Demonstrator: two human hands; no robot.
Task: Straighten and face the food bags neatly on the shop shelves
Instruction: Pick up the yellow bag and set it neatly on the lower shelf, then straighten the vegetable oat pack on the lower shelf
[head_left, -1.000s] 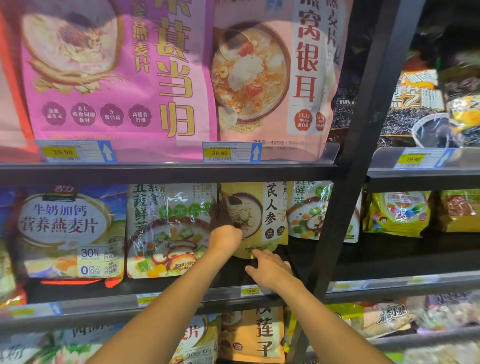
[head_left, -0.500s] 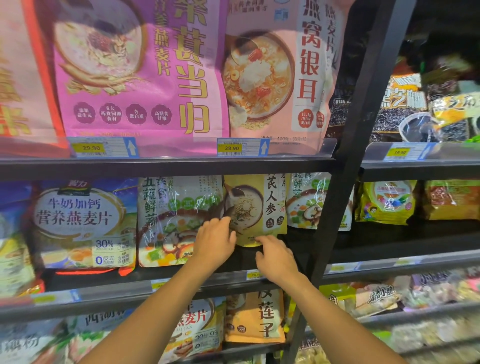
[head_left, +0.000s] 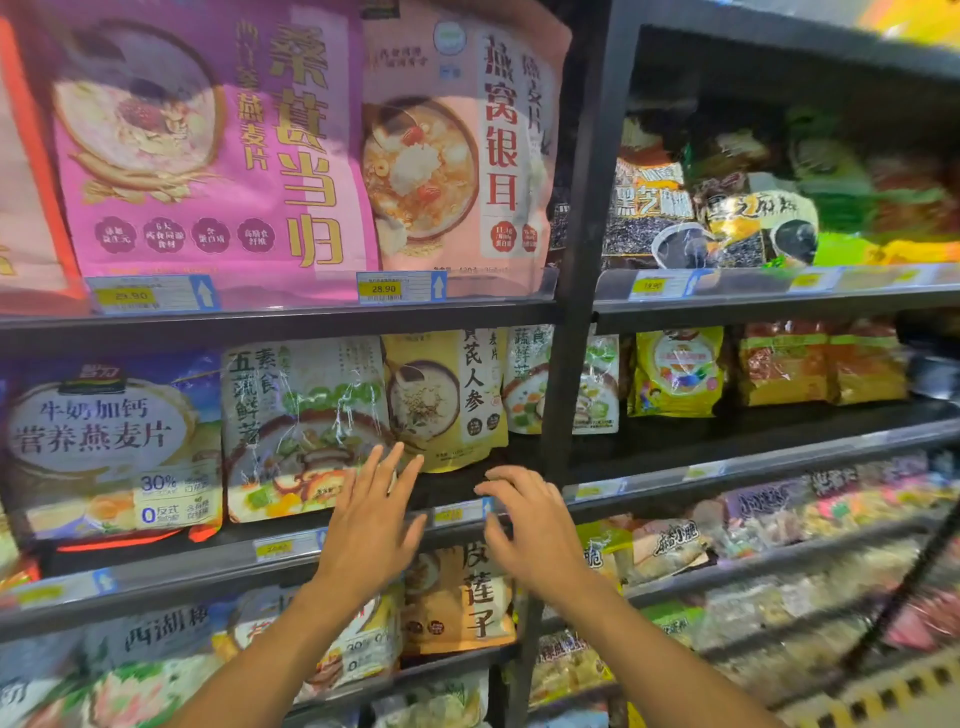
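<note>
Two empty hands, left hand (head_left: 371, 525) and right hand (head_left: 530, 525), hover spread before the middle shelf (head_left: 156, 569). At twelve o'clock above them, a yellow bag (head_left: 447, 400) stands set back; pulling it forward seems next.

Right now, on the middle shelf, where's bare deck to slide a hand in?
Free: the dark strip in front of the yellow ginseng bag, running right past the black upright, and the deck before the small yellow bag. Crowded: the vegetable bag and blue oat bag sit at the front edge. Both hands hover open.
</note>
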